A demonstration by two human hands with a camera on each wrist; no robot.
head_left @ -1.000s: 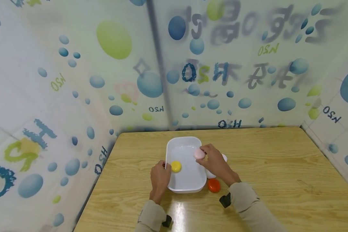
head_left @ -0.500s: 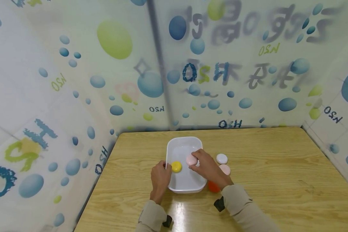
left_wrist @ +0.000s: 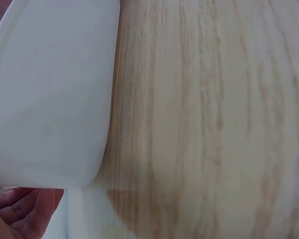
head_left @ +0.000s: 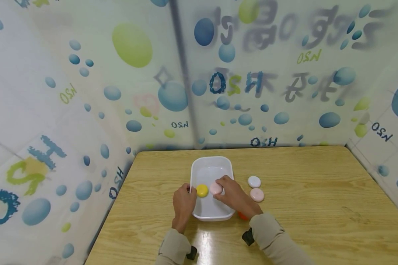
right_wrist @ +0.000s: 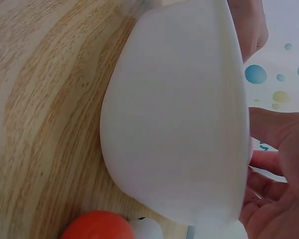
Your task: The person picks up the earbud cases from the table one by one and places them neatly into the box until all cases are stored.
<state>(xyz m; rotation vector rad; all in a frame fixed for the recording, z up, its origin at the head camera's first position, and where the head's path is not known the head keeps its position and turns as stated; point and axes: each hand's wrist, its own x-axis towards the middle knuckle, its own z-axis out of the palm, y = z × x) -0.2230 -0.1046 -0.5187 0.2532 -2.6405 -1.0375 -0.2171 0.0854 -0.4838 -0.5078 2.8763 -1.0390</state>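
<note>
My left hand (head_left: 184,201) grips the left rim of a white rectangular tub (head_left: 212,212), thumb over the inner side. Inside the tub, a glossy yellow round disc (head_left: 202,190) lies close to that thumb. With thumb and fingers, my right hand (head_left: 233,195) pinches a pale pink round disc (head_left: 215,188), low in the tub just right of the yellow one. Whether the pink disc touches the floor of the tub cannot be told. In the right wrist view, the tub wall (right_wrist: 174,109) hides the fingertips of my right hand (right_wrist: 281,174).
Right of the tub, a white disc (head_left: 254,181) and another pink disc (head_left: 257,195) lie on the wooden table (head_left: 305,198). A red disc (head_left: 243,216) is partly hidden under my right forearm. Patterned curtain-like walls (head_left: 268,88) stand behind the table.
My right hand has carried the pink disc left and toward me, from the tub's right rim to beside the yellow disc. The left hand keeps its grip on the tub.
</note>
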